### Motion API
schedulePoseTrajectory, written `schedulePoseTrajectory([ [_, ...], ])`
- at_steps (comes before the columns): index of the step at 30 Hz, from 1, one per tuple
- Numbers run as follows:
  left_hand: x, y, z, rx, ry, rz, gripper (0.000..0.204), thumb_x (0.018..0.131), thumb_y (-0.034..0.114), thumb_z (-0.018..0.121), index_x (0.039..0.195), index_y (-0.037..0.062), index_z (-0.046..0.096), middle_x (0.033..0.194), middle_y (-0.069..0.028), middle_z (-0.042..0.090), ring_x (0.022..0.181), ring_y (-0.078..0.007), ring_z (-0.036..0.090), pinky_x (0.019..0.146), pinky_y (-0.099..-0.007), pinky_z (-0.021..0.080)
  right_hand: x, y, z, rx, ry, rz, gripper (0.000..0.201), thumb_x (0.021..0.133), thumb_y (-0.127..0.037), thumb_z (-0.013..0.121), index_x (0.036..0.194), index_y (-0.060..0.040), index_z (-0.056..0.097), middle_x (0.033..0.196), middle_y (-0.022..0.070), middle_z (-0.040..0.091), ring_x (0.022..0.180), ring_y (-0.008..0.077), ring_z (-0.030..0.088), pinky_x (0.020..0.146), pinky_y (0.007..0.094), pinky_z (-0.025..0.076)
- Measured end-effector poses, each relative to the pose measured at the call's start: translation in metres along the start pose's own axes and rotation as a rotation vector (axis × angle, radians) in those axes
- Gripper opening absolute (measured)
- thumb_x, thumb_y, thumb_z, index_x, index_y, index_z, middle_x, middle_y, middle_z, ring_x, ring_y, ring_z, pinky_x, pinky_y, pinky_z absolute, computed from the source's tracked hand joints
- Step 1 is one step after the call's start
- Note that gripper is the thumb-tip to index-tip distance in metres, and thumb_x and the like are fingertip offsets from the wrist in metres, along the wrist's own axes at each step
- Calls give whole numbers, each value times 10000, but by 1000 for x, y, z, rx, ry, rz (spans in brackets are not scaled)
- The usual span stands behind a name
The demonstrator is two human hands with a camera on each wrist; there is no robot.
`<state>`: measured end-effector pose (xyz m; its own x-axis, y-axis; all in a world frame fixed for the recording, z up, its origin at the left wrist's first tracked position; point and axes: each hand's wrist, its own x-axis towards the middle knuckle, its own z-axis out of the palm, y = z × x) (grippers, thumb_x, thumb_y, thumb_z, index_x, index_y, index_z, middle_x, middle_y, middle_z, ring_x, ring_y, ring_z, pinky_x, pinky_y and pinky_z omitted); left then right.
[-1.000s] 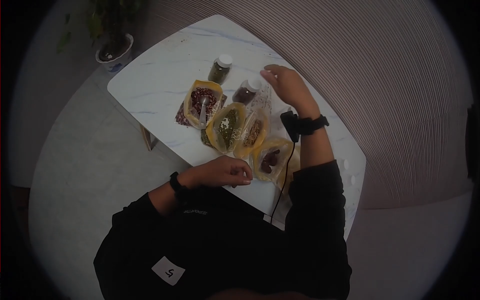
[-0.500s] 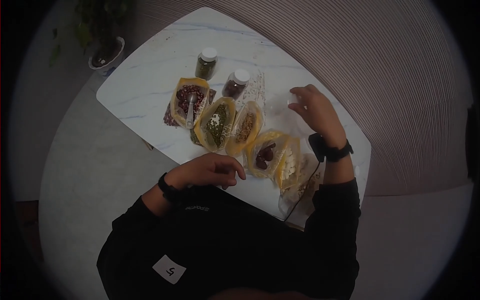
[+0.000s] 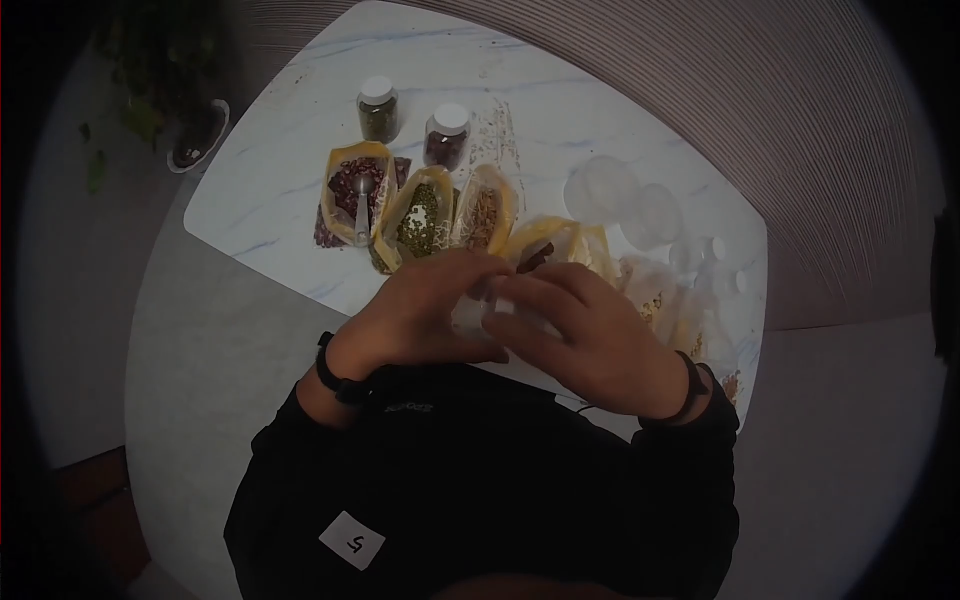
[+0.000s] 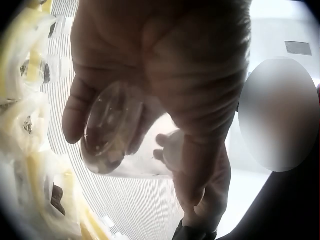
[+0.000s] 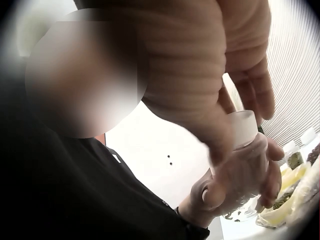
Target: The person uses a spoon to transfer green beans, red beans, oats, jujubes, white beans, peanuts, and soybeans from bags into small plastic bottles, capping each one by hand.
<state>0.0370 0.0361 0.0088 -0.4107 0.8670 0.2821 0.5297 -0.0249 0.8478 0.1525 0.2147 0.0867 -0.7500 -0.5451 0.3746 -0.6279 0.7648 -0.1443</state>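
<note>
Between the two hands, in front of the torso, is a clear jar [image 3: 470, 315] with a white lid [image 5: 243, 128]. My left hand [image 3: 412, 305] curls its fingers and thumb round the jar body; the left wrist view shows the jar's clear base [image 4: 111, 120] lying sideways in that hand. From the other side my right hand [image 3: 600, 340] grips the lid end, its thumb beside the lid in the right wrist view. The jar looks empty, apart from small specks on its wall. In the head view the fingers hide most of it.
Open yellow bags of red beans [image 3: 352, 190], green beans [image 3: 418, 225] and other dry foods line the table's near side, a spoon [image 3: 362, 215] in the first. Two filled jars [image 3: 378, 110] [image 3: 447, 137] stand behind. Clear empty containers [image 3: 600, 188] are at the right.
My right hand has come from the table's right side down to my left hand. Both hands now hold a clear jar, and the camera view has shifted.
</note>
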Motion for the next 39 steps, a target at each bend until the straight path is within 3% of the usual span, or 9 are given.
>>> schedulePoseTrajectory([
  [4, -2, 10, 4, -12, -157, -75, 617, 624, 247, 850, 1157, 76, 590, 1010, -105, 641, 926, -287, 634, 800, -381, 508, -18, -16, 2, 110, 5, 86, 507, 767, -124, 729, 1235, -35, 554, 1169, 157, 574, 945, 318, 600, 774, 369, 518],
  [6, 1, 11, 7, 44, -209, -66, 608, 622, 267, 845, 1140, 72, 594, 981, -106, 639, 906, -294, 630, 775, -380, 503, -19, -28, -7, 212, -151, 466, 480, 790, -125, 720, 1236, -51, 558, 1178, 148, 581, 968, 313, 594, 772, 363, 517],
  [13, -12, 8, 5, -79, -302, -158, 623, 612, 260, 852, 1141, 60, 591, 977, -129, 639, 914, -311, 628, 788, -377, 498, -39, -26, -2, 150, -186, 275, 405, 831, -142, 659, 1206, -40, 546, 1120, 142, 587, 918, 295, 601, 750, 362, 519],
  [16, -18, -3, -5, -77, -305, -182, 691, 541, 236, 894, 1139, 51, 601, 1047, -96, 653, 955, -233, 633, 830, -345, 498, -41, -25, 2, 98, 69, 270, 410, 798, -102, 704, 1183, -64, 568, 1143, 142, 600, 981, 292, 603, 781, 358, 520],
  [19, -27, -22, -3, -513, -257, -73, 693, 558, 298, 914, 1128, 58, 600, 1222, -168, 579, 1121, -286, 583, 910, -400, 482, -31, -33, 17, 386, 328, 494, 452, 688, 2, 785, 1095, -99, 615, 1157, 127, 619, 955, 295, 608, 850, 370, 500],
  [22, -26, -32, 7, -923, -145, 315, 822, 490, 575, 904, 1096, 93, 631, 1509, -255, 198, 1331, -449, 376, 1025, -541, 389, -12, -29, 43, 593, 378, 400, 446, 657, 6, 804, 1048, -94, 616, 1179, 123, 624, 1034, 286, 586, 906, 373, 477],
  [28, -46, -41, -6, -1001, -19, 228, 814, 503, 572, 899, 1074, 60, 627, 1472, -241, 289, 1230, -354, 483, 951, -448, 464, 17, -17, 79, 346, 187, 305, 537, 687, -38, 809, 1156, -75, 551, 1235, 85, 575, 1199, 271, 492, 969, 363, 429],
  [33, -81, -56, -30, -1082, 281, 97, 806, 614, 569, 844, 1132, 17, 568, 1378, -211, 374, 1097, -300, 530, 824, -389, 514, 48, -1, 93, 582, 423, 307, 432, 807, -161, 727, 1186, -62, 545, 1218, 114, 561, 1071, 274, 554, 880, 359, 468],
  [39, -92, -63, -57, -1026, 558, 129, 822, 706, 577, 775, 1228, -1, 509, 1307, -200, 419, 1083, -296, 537, 691, -348, 568, 89, 21, 139, 146, 140, 315, 290, 776, -109, 690, 1033, -10, 601, 999, 133, 580, 954, 307, 566, 792, 398, 478],
])
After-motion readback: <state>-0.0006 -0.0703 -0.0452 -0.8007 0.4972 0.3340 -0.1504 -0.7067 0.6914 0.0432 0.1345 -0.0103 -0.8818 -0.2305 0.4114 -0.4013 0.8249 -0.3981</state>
